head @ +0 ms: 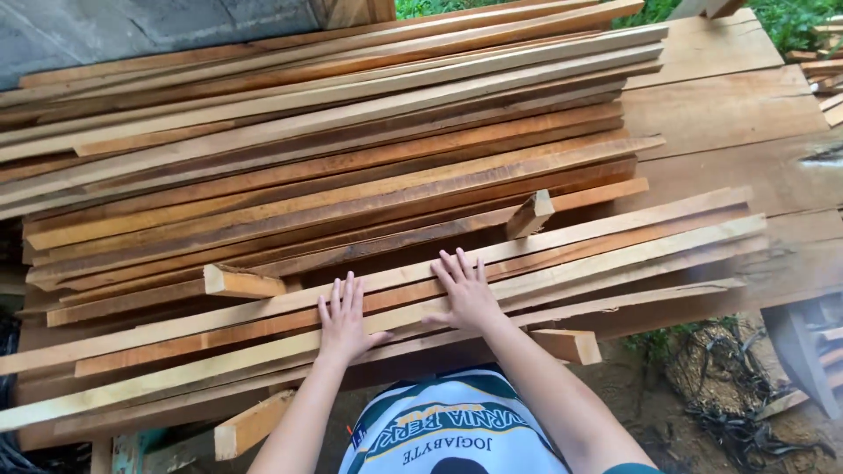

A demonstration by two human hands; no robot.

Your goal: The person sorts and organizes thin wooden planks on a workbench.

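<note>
My left hand (pixel 342 320) lies flat, fingers spread, on the nearest long wooden slats (pixel 615 254) of a low stack. My right hand (pixel 465 294) rests flat beside it on the same slats, palm down, fingers apart. Neither hand grips anything. The slats run from lower left to upper right. Behind them lies a bigger pile of long planks (pixel 351 149) in light and reddish-brown wood. Short cross blocks (pixel 241 283) stick out between the layers, one (pixel 531 213) just beyond my right hand.
Wide rough boards (pixel 729 114) form the surface under the stacks at the right. A short block end (pixel 569 345) juts out near my right arm, another (pixel 250 424) at lower left. Dirt ground with tangled wire (pixel 738 404) lies at lower right; a grey wall (pixel 105 31) stands behind.
</note>
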